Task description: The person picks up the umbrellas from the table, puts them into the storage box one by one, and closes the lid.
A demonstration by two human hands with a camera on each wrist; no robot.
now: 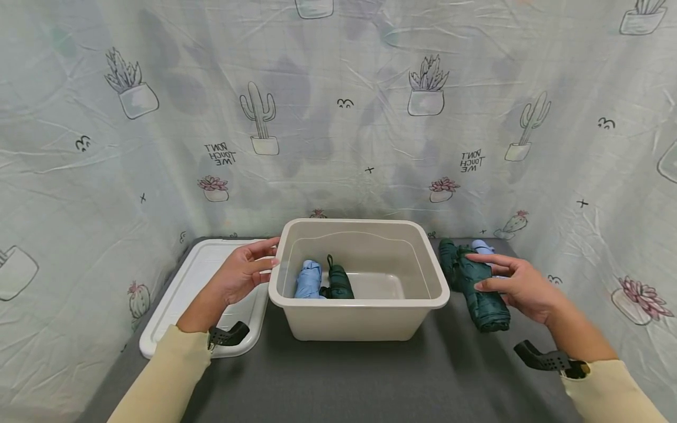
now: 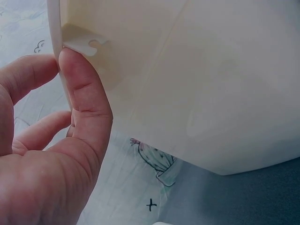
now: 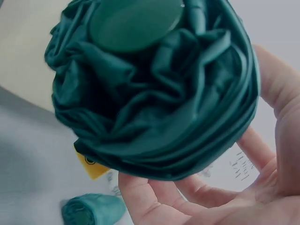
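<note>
A beige plastic bin (image 1: 359,320) stands in the middle of the grey table. Inside it lie a folded light blue umbrella (image 1: 309,279) and a folded dark green umbrella (image 1: 338,283). My left hand (image 1: 275,252) holds the bin's left rim; in the left wrist view the thumb (image 2: 79,93) presses under the lip of the bin (image 2: 197,84). My right hand (image 1: 473,271) grips another dark green umbrella (image 1: 483,302) lying right of the bin. In the right wrist view the fingers (image 3: 187,192) curl under the gathered end of that umbrella (image 3: 154,89).
A white lid (image 1: 201,276) lies flat left of the bin. Behind the gripped umbrella lie a second dark green one (image 1: 448,258) and a light blue one (image 1: 482,245). A cactus-print cloth (image 1: 338,117) closes in the back and both sides.
</note>
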